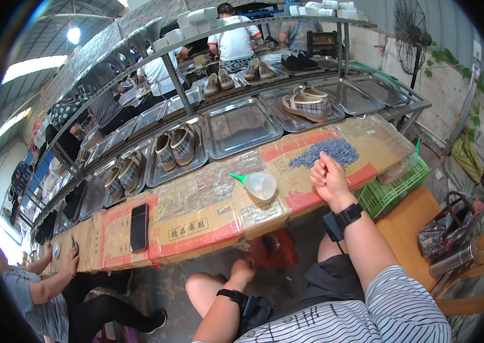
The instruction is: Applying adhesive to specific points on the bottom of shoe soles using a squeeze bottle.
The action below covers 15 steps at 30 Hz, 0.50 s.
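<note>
My right hand [328,178] is closed, fingers curled, at the near edge of a heap of small blue-grey pieces [326,152] on the cardboard-covered bench [202,228]. Whatever it may hold is too small or hidden to make out. Below the bench's front edge, beside my knee, hangs my left hand [242,271]; its fingers are mostly turned out of sight. Both wrists wear black strapped devices. Left of the heap lies a translucent squeeze bottle [261,186] with a green nozzle. A dark phone [139,227] rests farther left on the cardboard.
Beyond the bench, a metal rack holds trays [241,129] with plaid shoes [308,105]. A green crate [393,187] and wooden chair [408,240] stand at right. Another person's hand [72,260] touches the bench's left end. A red bag [273,250] sits underneath.
</note>
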{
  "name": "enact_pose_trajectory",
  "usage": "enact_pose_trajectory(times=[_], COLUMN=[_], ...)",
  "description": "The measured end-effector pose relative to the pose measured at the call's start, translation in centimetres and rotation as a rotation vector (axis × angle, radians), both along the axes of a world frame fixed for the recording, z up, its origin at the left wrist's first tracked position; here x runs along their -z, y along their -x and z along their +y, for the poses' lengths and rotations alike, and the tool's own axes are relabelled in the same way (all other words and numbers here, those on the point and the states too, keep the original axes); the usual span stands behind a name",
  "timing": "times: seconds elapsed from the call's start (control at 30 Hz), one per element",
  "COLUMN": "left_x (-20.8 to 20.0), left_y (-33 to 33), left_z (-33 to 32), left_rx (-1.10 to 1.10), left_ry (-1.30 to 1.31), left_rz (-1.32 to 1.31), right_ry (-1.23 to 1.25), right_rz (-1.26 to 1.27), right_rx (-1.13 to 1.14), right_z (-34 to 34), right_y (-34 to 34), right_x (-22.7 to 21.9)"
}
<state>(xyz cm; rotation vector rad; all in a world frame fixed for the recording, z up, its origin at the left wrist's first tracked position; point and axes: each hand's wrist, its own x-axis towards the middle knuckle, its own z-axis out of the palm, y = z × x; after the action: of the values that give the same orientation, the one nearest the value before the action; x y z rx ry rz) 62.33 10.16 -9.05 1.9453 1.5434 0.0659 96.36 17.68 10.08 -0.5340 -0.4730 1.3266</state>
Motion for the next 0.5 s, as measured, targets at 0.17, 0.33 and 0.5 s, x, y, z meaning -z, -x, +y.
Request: enact_pose_trajectory(times=[0.17,0.33,0.5], left_x=[0.3,0.5,-0.6], left_y=[-0.2,0.0,-0.3], left_z=[-0.2,-0.2,-0.3], left_rx=[-0.071,-0.057,-0.046], left_ry=[-0.008,0.016,0.075], left_rz=[-0.024,-0.085,-0.096], right_ry=[-0.002,-0.004,0.005], right_rz=[0.001,-0.001,0.007], right_rx=[-0.003,-0.008,0.006], right_z=[0.0,-0.1,-0.1], right_y=[0.0,0.0,-0.3], right_x=[0.0,-0.2,-0.2])
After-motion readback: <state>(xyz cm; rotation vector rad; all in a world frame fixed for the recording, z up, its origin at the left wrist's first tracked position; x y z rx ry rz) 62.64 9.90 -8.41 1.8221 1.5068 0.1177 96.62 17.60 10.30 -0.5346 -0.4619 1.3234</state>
